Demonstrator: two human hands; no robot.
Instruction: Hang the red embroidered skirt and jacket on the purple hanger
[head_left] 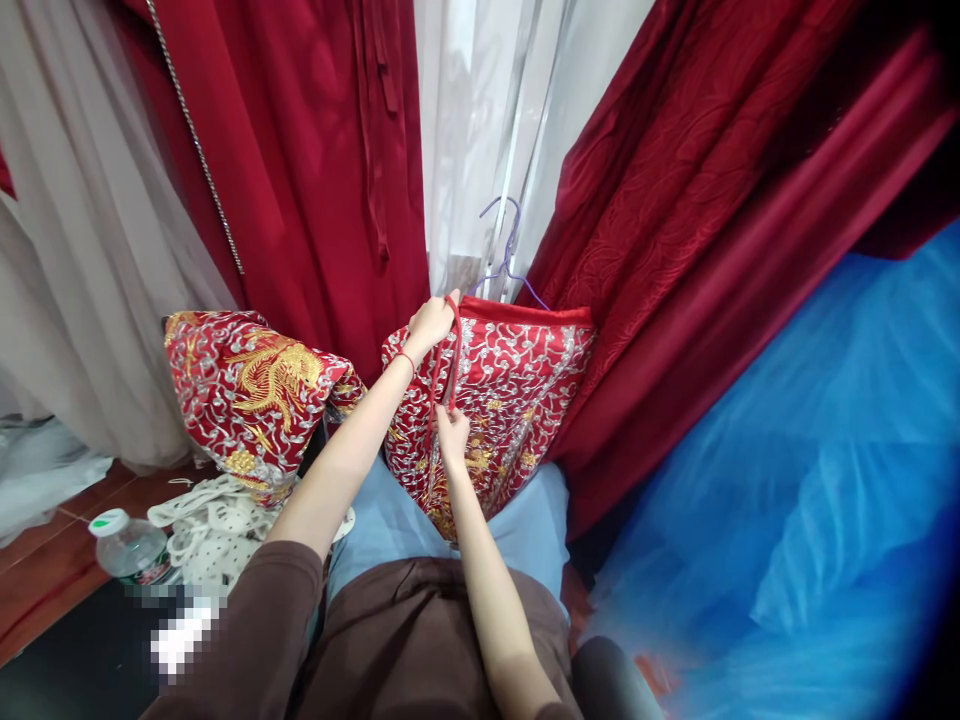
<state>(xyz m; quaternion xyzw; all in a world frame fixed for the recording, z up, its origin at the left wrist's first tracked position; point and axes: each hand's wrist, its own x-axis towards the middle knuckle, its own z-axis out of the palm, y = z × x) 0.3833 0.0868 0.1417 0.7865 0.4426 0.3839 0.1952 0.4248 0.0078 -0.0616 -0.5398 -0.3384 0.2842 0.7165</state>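
A red skirt-like garment [517, 370] with silver and gold embroidery and a plain red band along its top lies across my lap. My left hand [433, 325] is closed at the left end of that band, where a thin red fabric tie [454, 350] loops down. Lower on the garment, my right hand [454, 435] pinches the hanging part of the tie with fingers pressed together. A purple wire hanger [511, 240] stands up behind the band, its lower part hidden by the cloth.
Another red embroidered piece [259, 390] with a gold dragon is at the left. Below it are a plastic bottle [131, 545] and white spotted cloth [214, 530]. Red hanging garments [322, 150] stand ahead, white curtain [465, 100] between them, blue tulle [810, 480] right.
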